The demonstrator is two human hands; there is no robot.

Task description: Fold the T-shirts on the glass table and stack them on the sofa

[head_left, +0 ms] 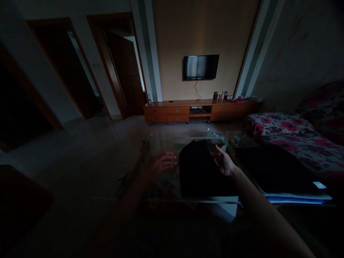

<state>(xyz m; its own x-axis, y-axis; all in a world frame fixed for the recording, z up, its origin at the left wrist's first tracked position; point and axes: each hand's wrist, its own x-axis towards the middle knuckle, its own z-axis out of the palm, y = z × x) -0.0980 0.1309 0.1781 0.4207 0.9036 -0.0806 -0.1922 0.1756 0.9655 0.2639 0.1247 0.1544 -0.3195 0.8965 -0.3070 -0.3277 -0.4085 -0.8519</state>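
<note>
A black, flat piece that looks like folded cloth (200,172) lies on a glass-topped table (161,143). It is too dark to make out its exact kind. To its left, my left hand (163,163) hovers with fingers stretched out and slightly blurred, holding nothing. My right hand (225,163) is at the cloth's right edge, thumb raised and fingers apart; whether its fingertips touch the fabric cannot be told. Right of that hand lies a larger black stack (274,168) with a small white label (319,185), and white and blue layers show beneath it.
Papers and other items show dimly through the glass. A flower-patterned sofa (285,123) stands at the right. Beyond the table is a low wooden cabinet (177,110) with bottles and small things on top, under a wall-mounted television (201,67). Doorways line the left wall.
</note>
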